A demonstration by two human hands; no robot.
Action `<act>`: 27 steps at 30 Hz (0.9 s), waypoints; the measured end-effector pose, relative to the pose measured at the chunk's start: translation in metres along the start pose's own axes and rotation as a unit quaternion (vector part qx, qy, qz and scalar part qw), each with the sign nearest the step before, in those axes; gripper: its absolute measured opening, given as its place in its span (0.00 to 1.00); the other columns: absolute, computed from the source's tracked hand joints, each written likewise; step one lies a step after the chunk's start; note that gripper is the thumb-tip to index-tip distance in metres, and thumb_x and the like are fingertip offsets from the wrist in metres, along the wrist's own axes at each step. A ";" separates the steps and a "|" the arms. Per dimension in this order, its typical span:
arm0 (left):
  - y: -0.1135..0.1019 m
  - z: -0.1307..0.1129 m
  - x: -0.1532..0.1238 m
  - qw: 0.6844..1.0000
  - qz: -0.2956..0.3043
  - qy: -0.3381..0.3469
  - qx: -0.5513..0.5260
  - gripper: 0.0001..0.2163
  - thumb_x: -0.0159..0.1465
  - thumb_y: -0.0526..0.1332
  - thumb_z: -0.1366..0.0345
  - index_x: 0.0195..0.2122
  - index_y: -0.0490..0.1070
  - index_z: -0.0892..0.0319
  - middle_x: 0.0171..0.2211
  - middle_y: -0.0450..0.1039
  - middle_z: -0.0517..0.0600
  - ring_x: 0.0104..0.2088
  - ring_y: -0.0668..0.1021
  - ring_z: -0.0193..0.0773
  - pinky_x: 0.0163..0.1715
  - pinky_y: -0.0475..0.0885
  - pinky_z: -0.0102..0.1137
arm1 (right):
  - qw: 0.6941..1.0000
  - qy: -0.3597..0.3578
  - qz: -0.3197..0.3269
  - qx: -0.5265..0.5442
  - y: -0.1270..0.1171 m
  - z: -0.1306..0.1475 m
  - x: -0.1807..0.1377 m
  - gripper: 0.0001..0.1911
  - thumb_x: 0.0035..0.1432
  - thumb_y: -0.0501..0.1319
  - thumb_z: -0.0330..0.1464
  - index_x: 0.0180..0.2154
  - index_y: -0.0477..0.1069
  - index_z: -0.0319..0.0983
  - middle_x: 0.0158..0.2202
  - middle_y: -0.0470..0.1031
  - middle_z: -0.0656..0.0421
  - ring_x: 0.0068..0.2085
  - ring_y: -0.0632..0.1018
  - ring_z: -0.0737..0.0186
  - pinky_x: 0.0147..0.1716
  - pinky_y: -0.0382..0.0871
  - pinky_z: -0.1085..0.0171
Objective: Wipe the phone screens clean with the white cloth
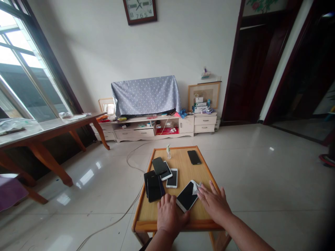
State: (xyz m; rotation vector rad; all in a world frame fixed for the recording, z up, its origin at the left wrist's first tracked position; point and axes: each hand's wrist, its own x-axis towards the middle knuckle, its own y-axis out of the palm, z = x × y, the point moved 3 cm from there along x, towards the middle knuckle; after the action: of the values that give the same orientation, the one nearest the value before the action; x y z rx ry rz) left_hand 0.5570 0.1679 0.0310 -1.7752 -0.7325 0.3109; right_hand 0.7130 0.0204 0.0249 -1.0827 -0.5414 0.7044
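A white smartphone point(186, 199) with a dark screen lies slantwise near the front of a small wooden table point(180, 157). My left hand point(169, 213) grips its near left corner, thumb at the bottom edge. With its fingertips, my right hand point(213, 204) presses a white wipe point(195, 188) onto the phone's upper right part. Several other phones lie to the left: overlapping black phones point(155, 188), a dark phone point(159, 166) resting partly on a white one point(166, 171), and another white phone point(172, 178). One black phone point(194, 157) sits alone at the far right.
At the table's far edge stands a small clear spray bottle point(168, 152). A cable point(115, 219) runs over the tiled floor on the left. Beyond are a low white cabinet point(186, 126) under a cloth-covered object point(146, 96) and a larger table point(52, 130) by the window.
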 end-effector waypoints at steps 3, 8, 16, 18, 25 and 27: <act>-0.001 -0.001 0.000 1.000 0.002 -0.005 -0.005 0.23 0.52 0.61 0.45 0.43 0.70 0.54 0.45 0.68 0.53 0.49 0.68 0.51 0.47 0.59 0.39 | 0.999 -0.049 0.015 0.015 0.010 0.016 -0.003 0.29 0.67 0.42 0.53 0.62 0.63 0.54 0.66 0.61 0.62 0.70 0.47 0.44 0.63 0.30 0.32; -0.001 -0.001 0.001 1.000 0.014 -0.012 -0.011 0.22 0.54 0.59 0.45 0.43 0.70 0.54 0.45 0.68 0.54 0.50 0.68 0.51 0.48 0.58 0.39 | 0.996 -0.083 0.021 0.029 0.023 0.039 -0.003 0.27 0.69 0.41 0.50 0.60 0.66 0.53 0.64 0.65 0.61 0.69 0.53 0.47 0.64 0.34 0.36; -0.001 0.000 -0.001 0.999 0.026 -0.026 0.001 0.28 0.50 0.61 0.43 0.49 0.70 0.53 0.49 0.68 0.54 0.52 0.67 0.52 0.50 0.57 0.39 | 0.996 0.013 -0.072 0.051 0.013 -0.006 0.043 0.20 0.66 0.49 0.41 0.40 0.78 0.43 0.46 0.79 0.53 0.49 0.76 0.53 0.51 0.64 0.58; 0.000 0.001 0.000 0.999 0.022 -0.031 0.008 0.29 0.51 0.61 0.43 0.50 0.69 0.53 0.50 0.68 0.54 0.53 0.66 0.52 0.51 0.57 0.39 | 0.994 0.027 -0.079 0.069 0.015 -0.009 0.047 0.17 0.65 0.51 0.40 0.35 0.77 0.43 0.40 0.80 0.53 0.45 0.76 0.54 0.47 0.64 0.60; 0.002 0.004 0.003 0.999 0.025 -0.022 -0.013 0.26 0.51 0.62 0.47 0.49 0.70 0.53 0.48 0.68 0.54 0.52 0.68 0.51 0.51 0.59 0.40 | 0.982 0.070 -0.102 0.146 0.019 -0.019 0.057 0.08 0.59 0.56 0.36 0.33 0.73 0.42 0.36 0.78 0.54 0.39 0.77 0.57 0.38 0.65 0.63; 0.004 0.005 0.003 1.000 0.007 -0.013 -0.023 0.25 0.50 0.64 0.48 0.48 0.70 0.53 0.47 0.69 0.54 0.51 0.68 0.51 0.51 0.60 0.40 | 0.973 0.082 -0.107 0.186 0.020 -0.023 0.061 0.11 0.57 0.57 0.36 0.40 0.73 0.42 0.39 0.78 0.54 0.40 0.77 0.56 0.39 0.66 0.62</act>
State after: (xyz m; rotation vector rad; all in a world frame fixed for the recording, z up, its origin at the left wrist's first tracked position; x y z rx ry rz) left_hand 0.5576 0.1728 0.0258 -1.8226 -0.7524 0.3297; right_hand 0.7649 0.0579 0.0014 -0.7100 -0.3582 0.4961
